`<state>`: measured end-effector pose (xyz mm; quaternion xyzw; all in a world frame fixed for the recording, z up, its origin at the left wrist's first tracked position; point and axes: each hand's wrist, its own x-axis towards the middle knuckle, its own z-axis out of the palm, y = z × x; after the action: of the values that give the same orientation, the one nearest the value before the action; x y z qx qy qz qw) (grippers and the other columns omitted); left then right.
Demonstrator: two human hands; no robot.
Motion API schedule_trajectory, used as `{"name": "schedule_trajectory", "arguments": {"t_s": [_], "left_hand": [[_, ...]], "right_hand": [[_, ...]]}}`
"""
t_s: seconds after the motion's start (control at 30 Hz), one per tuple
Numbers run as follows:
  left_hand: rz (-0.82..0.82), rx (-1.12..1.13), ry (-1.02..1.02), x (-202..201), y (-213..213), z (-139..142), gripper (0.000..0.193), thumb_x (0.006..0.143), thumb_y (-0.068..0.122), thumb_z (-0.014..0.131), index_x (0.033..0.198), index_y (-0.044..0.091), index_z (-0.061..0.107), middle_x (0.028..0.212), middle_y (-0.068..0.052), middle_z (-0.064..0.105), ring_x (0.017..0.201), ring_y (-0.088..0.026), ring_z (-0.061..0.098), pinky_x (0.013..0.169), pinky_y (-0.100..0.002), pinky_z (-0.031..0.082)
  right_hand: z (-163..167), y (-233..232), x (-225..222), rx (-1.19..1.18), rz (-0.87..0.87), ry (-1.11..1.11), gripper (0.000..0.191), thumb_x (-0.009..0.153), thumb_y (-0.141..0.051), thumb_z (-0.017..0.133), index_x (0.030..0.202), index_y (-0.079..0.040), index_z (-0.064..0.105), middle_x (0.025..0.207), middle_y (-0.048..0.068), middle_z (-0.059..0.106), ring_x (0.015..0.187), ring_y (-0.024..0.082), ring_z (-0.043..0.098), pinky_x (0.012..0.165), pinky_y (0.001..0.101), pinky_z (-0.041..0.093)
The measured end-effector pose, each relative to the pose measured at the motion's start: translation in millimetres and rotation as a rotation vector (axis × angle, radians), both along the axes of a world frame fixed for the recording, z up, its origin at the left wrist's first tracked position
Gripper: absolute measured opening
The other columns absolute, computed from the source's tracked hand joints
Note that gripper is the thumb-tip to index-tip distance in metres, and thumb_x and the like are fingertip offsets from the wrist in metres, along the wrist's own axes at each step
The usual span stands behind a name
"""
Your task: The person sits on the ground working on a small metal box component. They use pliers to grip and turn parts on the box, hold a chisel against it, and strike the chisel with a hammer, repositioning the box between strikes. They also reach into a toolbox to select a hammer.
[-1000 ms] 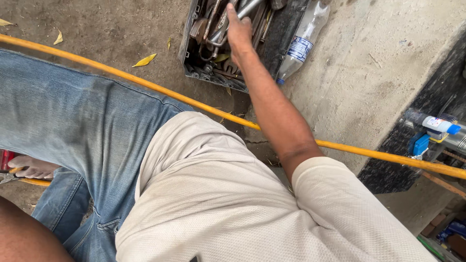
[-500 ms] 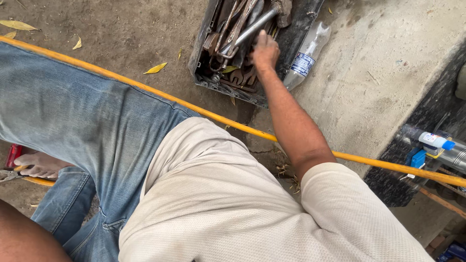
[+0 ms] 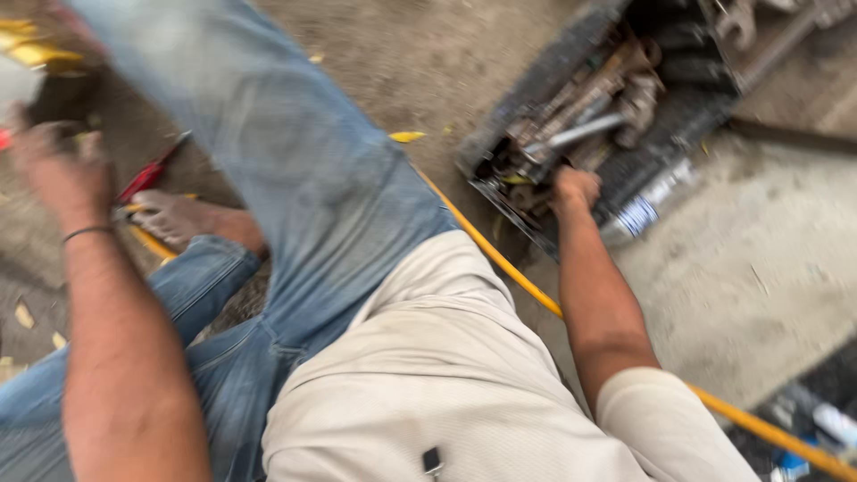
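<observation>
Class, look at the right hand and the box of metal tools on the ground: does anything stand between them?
Nothing visible does. The right hand is already at the near edge of the tool box, on or just above the rusty tools; blur hides the exact contact. The yellow hose runs nearer the body, under the forearm, not between hand and box.

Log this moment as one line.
right hand: inside toolbox, grip unclear | left hand: raised, near red tool | yellow hose: on ground

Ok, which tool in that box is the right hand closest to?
Find the dark toolbox on the ground at upper right. Just above the right hand lies a straight shiny metal rod, bright silver among rusty brown tools.
</observation>
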<state>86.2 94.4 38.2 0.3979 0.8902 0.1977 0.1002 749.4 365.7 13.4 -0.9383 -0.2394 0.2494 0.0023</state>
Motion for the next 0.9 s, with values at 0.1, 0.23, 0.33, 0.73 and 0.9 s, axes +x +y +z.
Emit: {"name": "schedule_trajectory", "arguments": {"t_s": [0.1, 0.23, 0.33, 0.73, 0.9], "left_hand": [[0.113, 0.04, 0.044, -5, 5, 11, 0.029, 0.087, 0.013, 0.084, 0.113, 0.006, 0.072, 0.165, -0.024, 0.042, 0.151, -0.043, 0.039, 0.126, -0.046, 0.032], [0.244, 0.067, 0.012, -4, 8, 22, 0.024, 0.086, 0.012, 0.085, 0.105, 0.005, 0.073, 0.16, -0.022, 0.045, 0.146, -0.04, 0.042, 0.12, -0.045, 0.035], [0.274, 0.083, -0.011, -5, 6, 32, 0.022, 0.088, 0.013, 0.084, 0.105, 0.005, 0.072, 0.16, -0.016, 0.048, 0.146, -0.037, 0.044, 0.12, -0.044, 0.037], [0.333, 0.111, -0.151, -16, 0, 46, 0.02, 0.084, 0.017, 0.084, 0.098, 0.006, 0.075, 0.142, -0.018, 0.059, 0.13, -0.035, 0.055, 0.109, -0.042, 0.042], [0.438, 0.161, -0.337, -27, 2, 77, 0.024, 0.091, 0.027, 0.083, 0.103, 0.008, 0.077, 0.105, -0.017, 0.076, 0.098, -0.03, 0.074, 0.092, -0.04, 0.055]], "right_hand": [[6, -2, -18, 0.039, 0.069, 0.064, 0.041, 0.087, -0.023, 0.064, 0.119, -0.001, 0.054, 0.111, 0.02, 0.063, 0.094, 0.034, 0.066, 0.07, 0.0455, 0.057], [17, -7, -35, 0.044, 0.024, 0.312, 0.03, 0.093, -0.029, 0.059, 0.113, -0.006, 0.058, 0.099, 0.014, 0.063, 0.08, 0.028, 0.062, 0.059, 0.0406, 0.049], [26, -9, -36, 0.008, -0.052, 0.562, 0.026, 0.098, -0.033, 0.054, 0.108, -0.01, 0.061, 0.089, 0.009, 0.062, 0.069, 0.023, 0.058, 0.051, 0.0369, 0.043], [62, -15, -23, 0.025, -0.024, 0.617, 0.038, 0.104, -0.049, 0.052, 0.102, -0.012, 0.06, 0.082, 0.005, 0.066, 0.063, 0.02, 0.062, 0.046, 0.0339, 0.043], [94, 5, -4, 0.292, 0.081, 0.577, 0.033, 0.106, -0.045, 0.055, 0.098, -0.013, 0.056, 0.072, 0.002, 0.056, 0.054, 0.018, 0.045, 0.043, 0.0346, 0.033]]}}
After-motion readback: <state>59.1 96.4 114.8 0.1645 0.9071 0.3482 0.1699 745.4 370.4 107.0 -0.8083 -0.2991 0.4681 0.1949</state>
